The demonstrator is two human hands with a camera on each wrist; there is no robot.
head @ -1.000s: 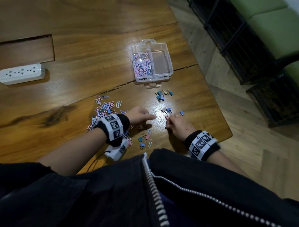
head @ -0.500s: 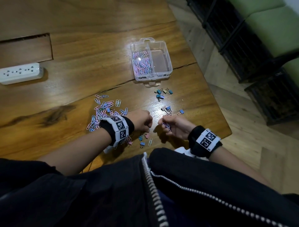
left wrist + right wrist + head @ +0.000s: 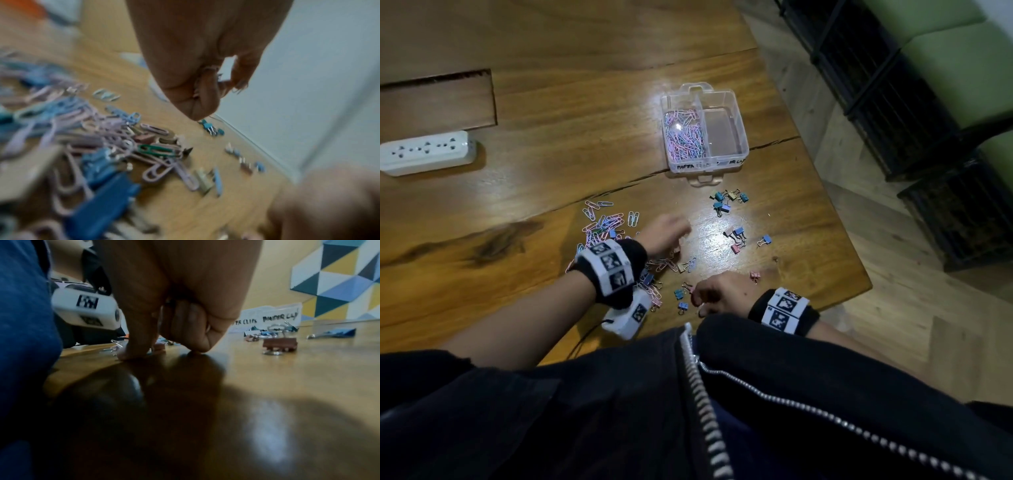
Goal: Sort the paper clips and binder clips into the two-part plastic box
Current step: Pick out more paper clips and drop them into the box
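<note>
The clear two-part box (image 3: 709, 163) stands at the far middle of the table. Its left part holds many paper clips (image 3: 683, 137); nothing shows in the right part. A loose paper clip pile (image 3: 604, 222) lies left of my left hand (image 3: 666, 234). In the left wrist view that hand (image 3: 205, 91) has curled fingers that grip a few pink paper clips. Binder clips (image 3: 724, 200) lie scattered below the box. My right hand (image 3: 710, 294) rests knuckles-up near the front edge, beside small binder clips (image 3: 680, 299). Its fingers (image 3: 185, 324) are curled, with a metal glint inside.
A white power strip (image 3: 426, 152) lies at the far left. The table's right edge (image 3: 859, 274) drops to the floor, where dark wire crates stand. A pink binder clip (image 3: 280, 344) stands right of my right hand. My dark jacket covers the near edge.
My left hand has lifted off the pile and moved forward. My right hand has turned palm down and drawn back toward the front edge.
</note>
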